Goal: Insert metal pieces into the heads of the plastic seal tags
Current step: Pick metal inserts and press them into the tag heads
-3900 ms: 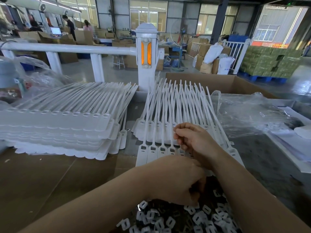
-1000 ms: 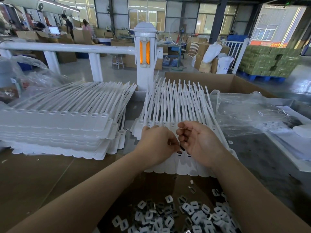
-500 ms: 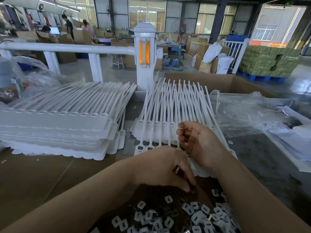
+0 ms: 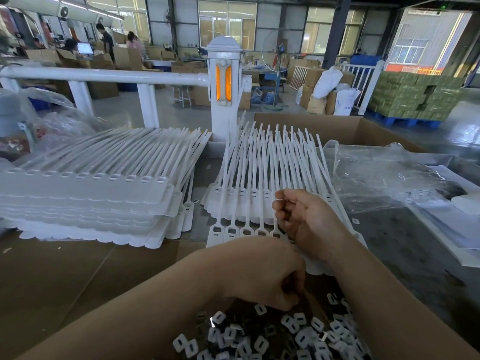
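A fanned batch of white plastic seal tags (image 4: 259,178) lies mid-table, heads toward me. My right hand (image 4: 306,222) hovers over the tag heads (image 4: 246,231), fingers curled, with what looks like a thin metal piece pinched between thumb and forefinger. A pile of small metal pieces (image 4: 272,336) sits at the near edge. My left hand (image 4: 259,271) is down on this pile with its fingers curled into it, seemingly pinching pieces; the fingertips are partly hidden.
A tall stack of white tag sheets (image 4: 85,196) fills the left of the brown cardboard surface (image 4: 65,276). Clear plastic bags (image 4: 384,178) and an open carton (image 4: 363,131) lie to the right. A white railing post (image 4: 225,87) stands behind.
A second ago both hands were together at the tag heads. My left hand has since dropped back to the pile of metal pieces and curled there. My right hand has stayed over the tags.
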